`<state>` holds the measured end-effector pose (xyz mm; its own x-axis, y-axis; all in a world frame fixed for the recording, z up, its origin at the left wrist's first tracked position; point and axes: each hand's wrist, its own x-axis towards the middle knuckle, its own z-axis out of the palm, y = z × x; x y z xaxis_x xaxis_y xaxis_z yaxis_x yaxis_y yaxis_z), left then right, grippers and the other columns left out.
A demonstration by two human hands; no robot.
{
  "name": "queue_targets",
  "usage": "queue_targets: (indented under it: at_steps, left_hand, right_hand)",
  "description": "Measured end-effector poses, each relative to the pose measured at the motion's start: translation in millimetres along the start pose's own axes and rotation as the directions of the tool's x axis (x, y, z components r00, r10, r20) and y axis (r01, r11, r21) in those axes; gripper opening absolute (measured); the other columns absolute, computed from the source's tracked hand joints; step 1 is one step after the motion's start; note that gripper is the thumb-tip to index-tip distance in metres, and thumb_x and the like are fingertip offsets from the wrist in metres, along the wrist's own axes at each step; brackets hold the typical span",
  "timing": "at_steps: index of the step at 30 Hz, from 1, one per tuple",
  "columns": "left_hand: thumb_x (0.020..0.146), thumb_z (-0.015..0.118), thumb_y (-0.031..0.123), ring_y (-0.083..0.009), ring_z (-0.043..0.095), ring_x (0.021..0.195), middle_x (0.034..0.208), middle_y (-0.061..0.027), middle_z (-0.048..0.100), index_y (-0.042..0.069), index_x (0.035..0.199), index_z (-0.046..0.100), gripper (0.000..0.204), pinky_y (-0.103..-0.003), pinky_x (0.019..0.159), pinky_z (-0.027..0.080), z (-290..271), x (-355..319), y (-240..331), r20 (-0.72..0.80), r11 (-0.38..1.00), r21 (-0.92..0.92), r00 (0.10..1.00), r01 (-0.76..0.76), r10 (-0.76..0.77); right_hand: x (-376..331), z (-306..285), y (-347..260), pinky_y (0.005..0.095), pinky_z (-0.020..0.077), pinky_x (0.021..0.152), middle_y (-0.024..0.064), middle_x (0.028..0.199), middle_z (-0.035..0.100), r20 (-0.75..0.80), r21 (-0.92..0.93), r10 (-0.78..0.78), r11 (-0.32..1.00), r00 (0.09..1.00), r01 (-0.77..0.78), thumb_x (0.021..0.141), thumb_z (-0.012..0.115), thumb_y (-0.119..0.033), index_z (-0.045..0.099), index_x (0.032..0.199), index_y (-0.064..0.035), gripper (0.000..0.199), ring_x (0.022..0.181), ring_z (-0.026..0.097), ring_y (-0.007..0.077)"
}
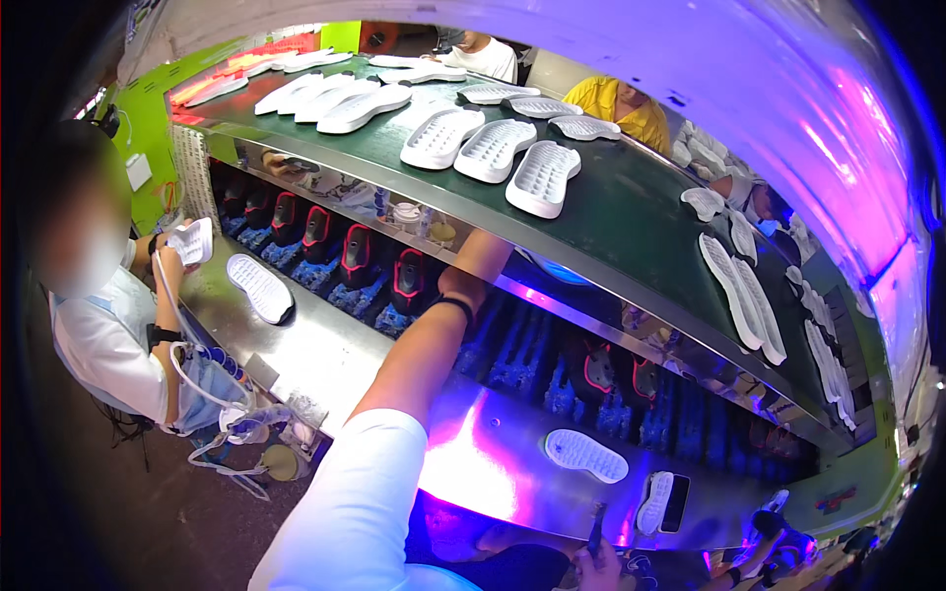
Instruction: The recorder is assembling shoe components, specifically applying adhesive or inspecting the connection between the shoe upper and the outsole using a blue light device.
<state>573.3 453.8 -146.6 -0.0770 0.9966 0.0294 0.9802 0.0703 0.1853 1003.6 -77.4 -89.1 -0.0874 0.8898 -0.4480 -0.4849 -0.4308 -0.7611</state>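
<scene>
My left arm (419, 355), in a white sleeve with a dark band at the wrist, stretches forward to the raised green belt. Its hand is hidden at the belt's metal edge, so its fingers do not show. Low in the picture my right hand (597, 569) is closed round a slim dark brush (595, 529), held roughly upright. Beyond that hand, a white shoe sole (586, 456) lies on the metal bench (493, 433). Another white sole (654, 502) lies to its right, beside a dark phone (676, 503).
White soles (495, 151) lie in rows on the green belt (611, 236). Beneath it, dark shoe uppers with red edges (356, 256) stand on a lower line. At left a co-worker (113, 335) holds a sole (191, 241); another sole (260, 289) lies nearby. More people sit across the belt.
</scene>
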Motion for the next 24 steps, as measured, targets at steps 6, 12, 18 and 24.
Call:
queue_targets:
  at_steps: [6, 12, 18, 24]
  left_hand:
    - [0.101, 0.047, 0.052, -0.0302, 0.061, 0.126, 0.136, -0.0118, 0.064, 0.018, 0.136, 0.062, 0.051, -0.039, 0.104, 0.050, 4.5, 0.0, -31.9, 0.307, 0.976, -0.020, 0.930, 0.216, -0.199]
    - [0.084, 0.078, 0.024, -0.0364, 0.068, 0.090, 0.097, -0.0166, 0.069, 0.007, 0.126, 0.066, 0.047, -0.045, 0.083, 0.054, -122.8, -251.5, 29.1, -0.450, 0.787, -0.335, 0.822, -0.518, 0.349]
    - [0.080, 0.075, 0.011, -0.0328, 0.069, 0.066, 0.077, -0.0153, 0.069, 0.008, 0.099, 0.075, 0.020, -0.043, 0.062, 0.056, -56.3, -522.0, -74.2, 0.053, 0.872, -0.426, 0.956, -0.241, 0.290]
    - [0.086, 0.074, 0.021, -0.0234, 0.072, 0.074, 0.082, -0.0147, 0.073, 0.005, 0.104, 0.076, 0.024, -0.042, 0.068, 0.056, 80.5, -698.0, -223.4, 0.358, 0.738, -0.448, 0.858, 0.505, -0.369]
  right_hand:
    - [49.0, 29.6, 4.4, 0.0202, 0.0371, 0.050, -0.0010, 0.086, 0.060, -0.314, -0.519, -0.240, 0.853, 0.919, 0.045, 0.094, 0.066, 0.000, 0.052, 0.141, -0.0006, 0.049, 0.059, 0.047, 0.0037]
    - [108.2, 21.1, -10.3, 0.0232, 0.0465, 0.056, 0.0036, 0.094, 0.065, -0.287, -0.573, -0.352, 0.808, 0.891, 0.135, 0.097, 0.065, -0.003, 0.049, 0.145, -0.0043, 0.050, 0.066, 0.058, 0.0093]
    - [115.2, 13.4, -2.9, 0.0458, 0.0525, 0.091, 0.0202, 0.113, 0.069, -0.087, -0.944, -0.636, 0.299, 0.766, 0.141, 0.088, 0.069, -0.005, 0.056, 0.135, -0.0023, 0.049, 0.100, 0.065, 0.0385]
    - [25.8, 22.9, 32.0, 0.0475, 0.0504, 0.096, 0.0194, 0.112, 0.069, -0.028, -0.977, -0.675, 0.176, 0.738, 0.123, 0.085, 0.070, -0.007, 0.068, 0.117, -0.0016, 0.032, 0.110, 0.062, 0.0408]
